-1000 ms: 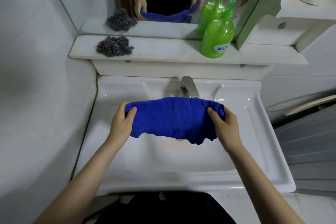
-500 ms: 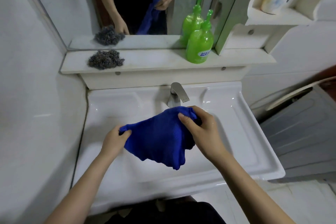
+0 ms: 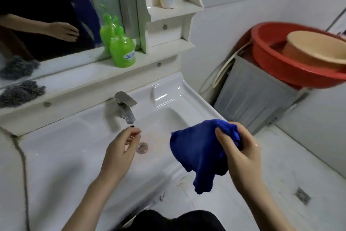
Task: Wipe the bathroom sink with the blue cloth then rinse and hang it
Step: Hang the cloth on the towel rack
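Right fingers (image 3: 223, 138): curled round the bunched top of the blue cloth (image 3: 196, 154).
Right hand (image 3: 243, 157): raised at the sink's (image 3: 56, 155) right edge; the cloth hangs free below it.
Left hand (image 3: 119, 154): fingers loosely curled, holding nothing, above the basin near the faucet (image 3: 125, 102).

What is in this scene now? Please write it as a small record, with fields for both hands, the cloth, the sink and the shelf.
Left hand: open, holds nothing, over the sink near the drain
Right hand: grips the blue cloth, bunched at its top
Cloth: hangs from the right hand near the sink's front right corner
Sink: white; faucet at the back
Shelf: green soap bottle, grey scourer
Right side: tan basin inside red basin
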The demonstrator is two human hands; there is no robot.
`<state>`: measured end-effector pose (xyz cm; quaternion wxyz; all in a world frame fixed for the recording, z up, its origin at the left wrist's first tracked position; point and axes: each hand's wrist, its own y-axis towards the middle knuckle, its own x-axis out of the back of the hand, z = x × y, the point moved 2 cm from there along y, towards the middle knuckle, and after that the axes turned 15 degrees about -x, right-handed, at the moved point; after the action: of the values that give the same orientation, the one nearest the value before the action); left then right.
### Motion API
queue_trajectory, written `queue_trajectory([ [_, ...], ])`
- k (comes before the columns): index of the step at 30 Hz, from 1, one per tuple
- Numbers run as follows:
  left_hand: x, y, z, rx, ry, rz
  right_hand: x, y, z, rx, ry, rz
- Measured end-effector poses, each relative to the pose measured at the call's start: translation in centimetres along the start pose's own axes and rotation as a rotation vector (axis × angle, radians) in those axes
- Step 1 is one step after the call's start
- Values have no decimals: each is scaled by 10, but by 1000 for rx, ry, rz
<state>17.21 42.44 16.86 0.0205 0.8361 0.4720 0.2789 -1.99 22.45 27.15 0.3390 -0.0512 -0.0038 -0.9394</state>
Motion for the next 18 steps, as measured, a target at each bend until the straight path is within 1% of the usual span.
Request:
queue_trajectory([
  [2,-31,-14,-4,-53,28,115,39,-15,-22,-24,-29,-111],
  [4,-66,-33,-3,-65,58,242,78,-32,-55,-98,-51,-236],
  [6,-101,-60,2,-28,66,343,116,-51,-94,-205,-65,-358],
  [8,-136,-89,7,49,41,425,156,-71,-134,-358,-55,-459],
  [10,-167,-117,7,88,50,502,193,-92,-170,-507,-44,-526],
  [12,-197,-138,4,96,56,554,227,-110,-195,-596,-36,-585],
  [15,-238,-152,-11,88,67,590,272,-128,-208,-611,-41,-649],
  [18,-274,-147,-29,4,123,661,310,-136,-209,-611,-54,-681],
])
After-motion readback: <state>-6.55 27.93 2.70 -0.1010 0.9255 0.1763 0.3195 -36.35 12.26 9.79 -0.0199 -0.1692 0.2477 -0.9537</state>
